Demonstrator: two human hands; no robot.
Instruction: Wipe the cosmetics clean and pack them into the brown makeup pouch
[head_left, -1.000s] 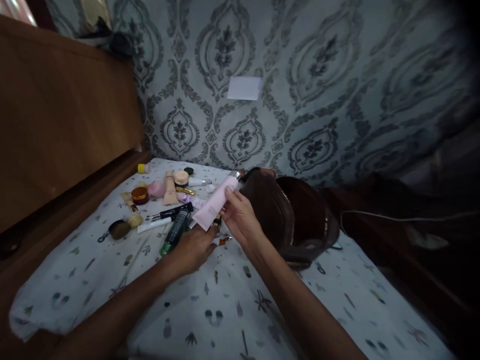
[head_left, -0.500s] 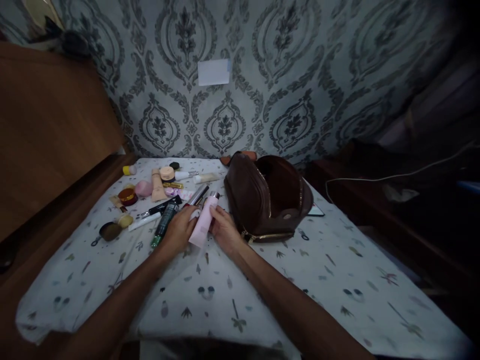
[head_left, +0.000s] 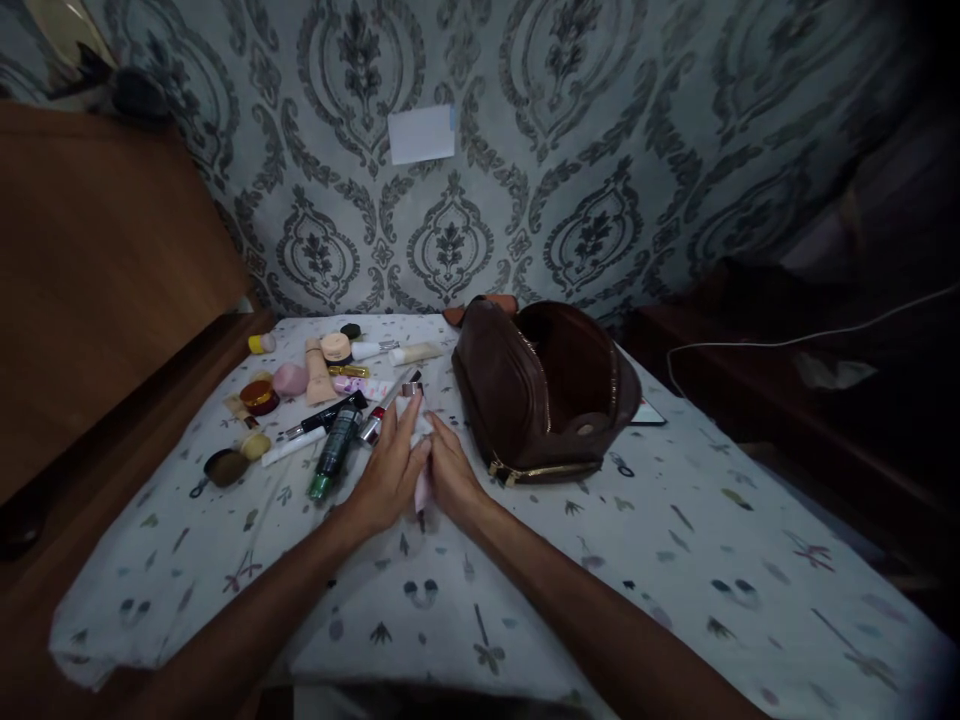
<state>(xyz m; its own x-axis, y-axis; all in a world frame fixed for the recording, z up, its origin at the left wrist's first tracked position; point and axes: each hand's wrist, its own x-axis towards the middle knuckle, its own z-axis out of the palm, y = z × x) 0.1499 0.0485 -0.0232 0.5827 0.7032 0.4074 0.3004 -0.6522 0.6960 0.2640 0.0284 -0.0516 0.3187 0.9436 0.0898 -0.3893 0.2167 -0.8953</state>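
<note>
My left hand and my right hand are pressed close together around a pale pink squeeze tube. Most of the tube is hidden between the palms; its lower end shows below them. Whitish material shows near the fingertips, and I cannot tell whether it is part of the tube. Left of my left hand lies a dark green bottle with a bright green end. A slim tube with a silver and red part rests just beyond those fingers. The brown leather bag stands unzipped to the right of my right hand.
Several cosmetics spread across the left of the patterned cloth, among them an amber jar, a pink sponge, a beige tube and a round brush. Wooden furniture borders the left; a cable hangs at right.
The pink tube has turned more upright and is now mostly covered. My left hand has moved right, its fingers straightened, closing against the tube opposite my right hand.
</note>
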